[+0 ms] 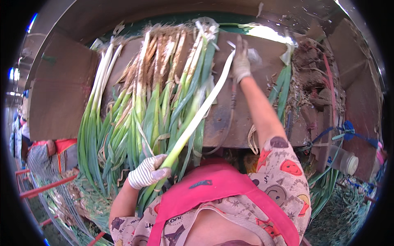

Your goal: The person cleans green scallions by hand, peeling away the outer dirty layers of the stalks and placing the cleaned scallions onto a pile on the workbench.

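Observation:
My left hand (150, 172), in a striped knit glove, is closed around the green part of a long spring onion (205, 106). The stalk slants up to the right, its white end free of outer layers. By that end is my right hand (241, 61), gloved and blurred, its fingers pointing away from me; whether it grips anything is unclear. A thin hose with a metal fitting (233, 99) runs up to just below that hand. To the left lie several unpeeled spring onions (158, 64) with brown, soil-marked skins and roots. Cleaner white stalks (106, 69) rest at the far left.
A brown work surface (220, 129) lies before me, with cardboard panels (61, 95) at the left. Peelings and debris (311, 73) heap at the right, near a clear plastic bottle (340, 160). Another person in a striped sleeve (38, 161) is at left, beyond red rails (47, 186).

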Demonstrator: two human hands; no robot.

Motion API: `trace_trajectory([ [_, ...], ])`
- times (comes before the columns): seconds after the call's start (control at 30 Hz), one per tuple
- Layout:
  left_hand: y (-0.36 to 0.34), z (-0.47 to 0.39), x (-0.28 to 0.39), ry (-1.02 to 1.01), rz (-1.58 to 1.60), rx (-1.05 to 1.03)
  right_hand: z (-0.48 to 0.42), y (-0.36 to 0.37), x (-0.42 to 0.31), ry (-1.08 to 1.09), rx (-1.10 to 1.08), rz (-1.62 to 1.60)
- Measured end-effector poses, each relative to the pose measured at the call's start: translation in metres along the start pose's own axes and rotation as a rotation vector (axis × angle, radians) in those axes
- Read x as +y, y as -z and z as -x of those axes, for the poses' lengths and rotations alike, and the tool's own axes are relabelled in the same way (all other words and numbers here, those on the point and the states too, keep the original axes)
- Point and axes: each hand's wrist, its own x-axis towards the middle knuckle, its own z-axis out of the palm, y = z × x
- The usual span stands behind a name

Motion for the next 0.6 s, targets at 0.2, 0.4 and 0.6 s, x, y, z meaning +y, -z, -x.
trace_trajectory([
  [0.2,0.012,0.061,-0.012,0.005,0.382,0.27,-0.138,-0.045,0.095,-0.526,0.283,-0.751],
  [0.4,0.067,0.024,0.011,-0.42,0.196,0.602,-0.035,-0.019,-0.094,0.005,-0.652,-0.814],
  [0.6,0.146,0.048,0.029,-0.833,0.41,0.791,0.199,-0.014,-0.263,0.983,-1.158,-0.592],
])
